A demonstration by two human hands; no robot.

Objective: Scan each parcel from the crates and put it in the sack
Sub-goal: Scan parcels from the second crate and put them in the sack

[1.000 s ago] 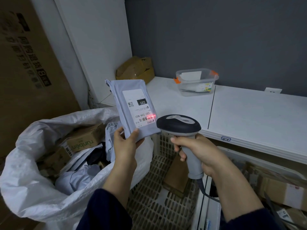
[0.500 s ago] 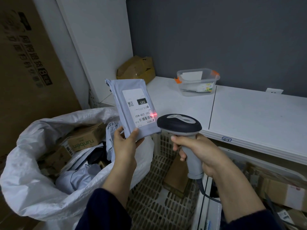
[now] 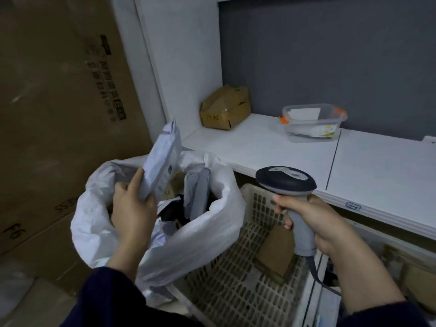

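Grey parcel (image 3: 162, 156) (tilted, blurred) in left hand (image 3: 134, 205) above sack (image 3: 213, 224).

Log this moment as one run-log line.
left hand: grips grey parcel above sack mouth | right hand: holds scanner over crate | status: grey parcel not yet dropped | crate: brown parcel visible

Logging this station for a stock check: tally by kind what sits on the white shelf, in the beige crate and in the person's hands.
Cardboard boxes: 2, the shelf box on the shelf, the crate box in the crate
Clear plastic tub: 1, on the shelf
Grey mailer: 1, in the left hand
Scanner: 1, in the right hand
Total: 5
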